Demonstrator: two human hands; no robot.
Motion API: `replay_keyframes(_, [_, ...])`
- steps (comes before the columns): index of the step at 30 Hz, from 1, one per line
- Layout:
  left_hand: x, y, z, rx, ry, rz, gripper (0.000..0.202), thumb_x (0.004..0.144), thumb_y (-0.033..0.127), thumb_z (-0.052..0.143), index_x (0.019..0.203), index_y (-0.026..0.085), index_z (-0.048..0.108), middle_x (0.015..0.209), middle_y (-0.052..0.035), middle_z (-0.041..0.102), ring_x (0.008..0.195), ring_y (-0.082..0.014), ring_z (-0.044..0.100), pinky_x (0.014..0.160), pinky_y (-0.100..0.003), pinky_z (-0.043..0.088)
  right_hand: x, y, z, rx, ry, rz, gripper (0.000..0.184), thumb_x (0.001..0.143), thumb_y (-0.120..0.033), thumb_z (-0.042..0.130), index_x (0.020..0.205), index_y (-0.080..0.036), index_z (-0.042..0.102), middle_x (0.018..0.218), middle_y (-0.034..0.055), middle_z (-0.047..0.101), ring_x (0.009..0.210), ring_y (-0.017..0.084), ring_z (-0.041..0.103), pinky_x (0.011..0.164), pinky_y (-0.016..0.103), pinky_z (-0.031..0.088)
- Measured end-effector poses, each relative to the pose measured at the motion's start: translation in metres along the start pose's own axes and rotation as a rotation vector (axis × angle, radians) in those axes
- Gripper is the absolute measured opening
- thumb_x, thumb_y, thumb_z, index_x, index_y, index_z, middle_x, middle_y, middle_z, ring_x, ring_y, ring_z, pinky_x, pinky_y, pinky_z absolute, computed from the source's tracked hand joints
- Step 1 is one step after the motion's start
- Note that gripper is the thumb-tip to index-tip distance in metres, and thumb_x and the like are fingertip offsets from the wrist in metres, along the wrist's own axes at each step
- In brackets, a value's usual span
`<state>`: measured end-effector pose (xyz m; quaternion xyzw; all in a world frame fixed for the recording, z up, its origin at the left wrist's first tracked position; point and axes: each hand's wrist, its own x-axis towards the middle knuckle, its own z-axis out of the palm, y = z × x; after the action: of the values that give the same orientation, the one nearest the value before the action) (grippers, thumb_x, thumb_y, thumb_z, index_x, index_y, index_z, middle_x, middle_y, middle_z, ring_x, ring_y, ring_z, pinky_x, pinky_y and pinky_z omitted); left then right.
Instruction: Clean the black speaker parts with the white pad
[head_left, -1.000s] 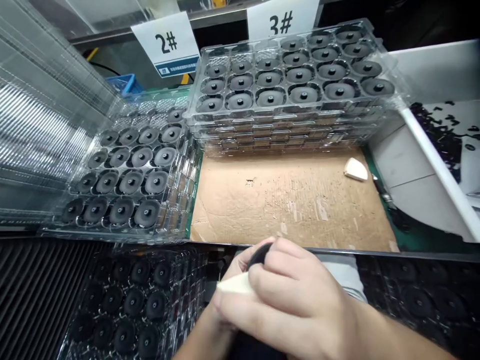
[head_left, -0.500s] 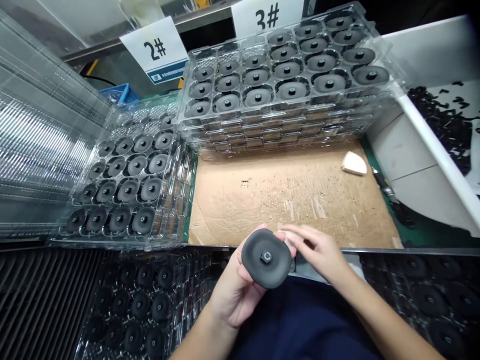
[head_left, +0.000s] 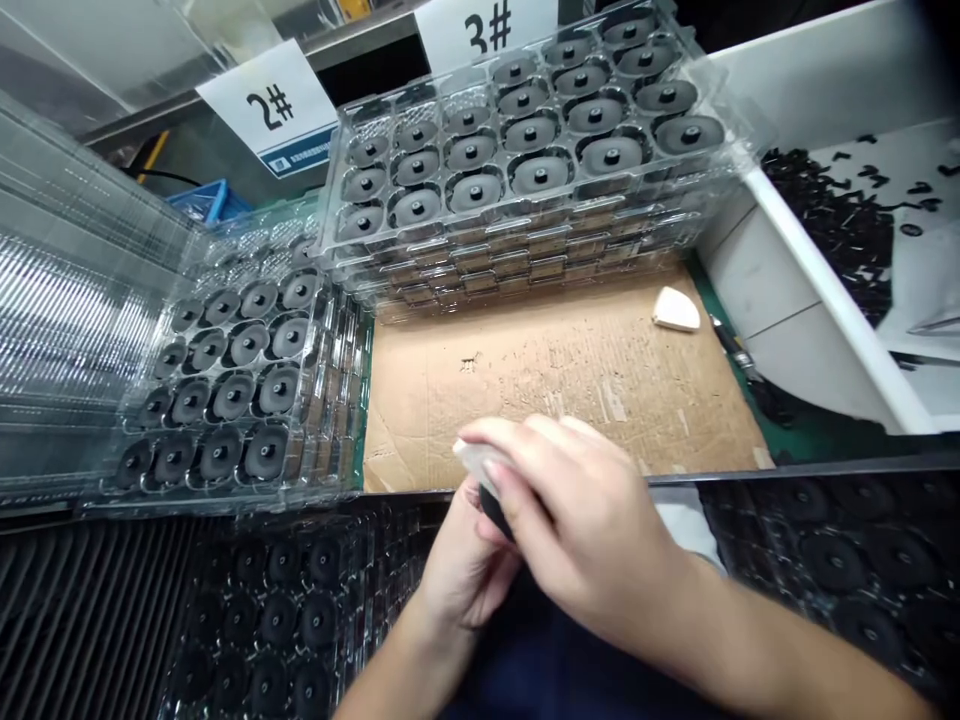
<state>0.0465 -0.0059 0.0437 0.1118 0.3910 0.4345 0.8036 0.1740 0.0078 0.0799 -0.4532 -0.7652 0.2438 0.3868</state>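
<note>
- Black disc (head_left: 496, 512), matte and rubbery-looking, sits between both hands over the worktop's front edge, mostly hidden by fingers.
- Left hand (head_left: 465, 570) curls under the disc, grip clamped on it from below.
- Right hand (head_left: 577, 520) lies on top, grip closed on a cream wedge (head_left: 474, 462), soft-looking like a sponge, with the wedge's tip pressed to the disc.
- Clear plastic tray stack (head_left: 517, 215), far side: top tray's molded wells hold rows of black discs, each with a raised centre nub; several trays lie beneath.
- Second clear tray (head_left: 341, 400), on the left, holds more discs in rows; its far end is too blurred to read.
- Front trays (head_left: 390, 560), below the edge, hold dark discs too, seen dimly through plastic.
- Second cream wedge (head_left: 676, 309) lies on the scuffed brown cardboard sheet (head_left: 525, 380), near its far right corner.
- Small dark-handled tool (head_left: 739, 360) lies just right of the cardboard.
- White bin (head_left: 825, 290) at right holds a heap of black scraps (head_left: 825, 220).
- Paper signs "2#" (head_left: 266, 110) and "3#" (head_left: 487, 25) stand behind the trays; blue crate (head_left: 199, 203) sits further back.
</note>
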Motion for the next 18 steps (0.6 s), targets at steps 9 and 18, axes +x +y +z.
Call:
replay_keyframes(9, [-0.001, 0.003, 0.006, -0.074, -0.121, -0.067, 0.057, 0.044, 0.028, 0.088, 0.098, 0.027, 0.069, 0.101, 0.0007, 0.072, 0.092, -0.0161, 0.067, 0.085, -0.024, 0.051, -0.034, 0.003, -0.041, -0.100, -0.129, -0.025, 0.024, 0.088, -0.008, 0.044, 0.106, -0.015, 0.058, 0.083, 0.0040, 0.069, 0.071, 0.015, 0.063, 0.068, 0.029, 0.047])
replay_keyframes(18, [-0.009, 0.006, 0.008, -0.139, -0.242, -0.009, 0.052, 0.057, 0.033, 0.082, 0.106, 0.028, 0.067, 0.107, 0.0004, 0.071, 0.096, -0.0195, 0.067, 0.085, -0.027, 0.053, -0.049, 0.035, -0.027, 0.149, 0.129, 0.433, 0.022, 0.090, -0.027, 0.053, 0.110, -0.033, 0.062, 0.106, -0.0021, 0.068, 0.091, 0.014, 0.064, 0.072, 0.022, 0.051])
